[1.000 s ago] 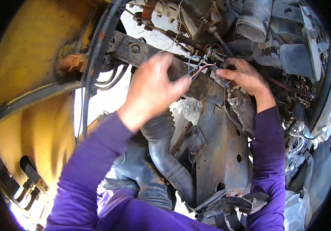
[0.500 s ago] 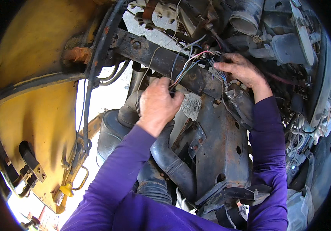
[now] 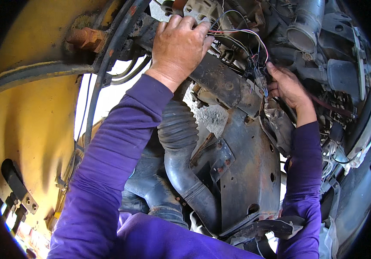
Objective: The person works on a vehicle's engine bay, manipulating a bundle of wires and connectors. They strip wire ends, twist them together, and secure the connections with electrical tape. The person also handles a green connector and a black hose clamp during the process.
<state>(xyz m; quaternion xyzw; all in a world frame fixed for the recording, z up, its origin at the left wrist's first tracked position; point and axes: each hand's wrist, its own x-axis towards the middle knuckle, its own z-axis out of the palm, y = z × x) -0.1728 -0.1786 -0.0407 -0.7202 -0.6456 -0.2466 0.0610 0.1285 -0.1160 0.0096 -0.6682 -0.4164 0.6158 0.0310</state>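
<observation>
Several thin coloured wires (image 3: 242, 30), among them pink, white and dark ones, run between my two hands above a rusty metal beam (image 3: 222, 80). My left hand (image 3: 179, 48) is closed at their left end, over the beam, its fingertips pinching the wires. On the right, my right hand (image 3: 290, 88) curls round the dark wire bundle with small connectors (image 3: 258, 77), thumb on top. The fingers' far side is hidden there. Just below that hand hangs a crumpled, dirty grey wrapped piece (image 3: 277, 121).
A yellow body panel (image 3: 34, 142) fills the left side, with a rusty bolt (image 3: 84, 39) sticking out. A ribbed hose (image 3: 179, 125) and a bent pipe (image 3: 187, 177) lie below my left arm. An upright metal bracket (image 3: 250, 172) stands centre right; an open pipe end (image 3: 302, 38) is upper right.
My left hand has moved up and away, drawing the wires out to the left above the beam. My right hand has shifted slightly down and right, and the whole view has shifted a little.
</observation>
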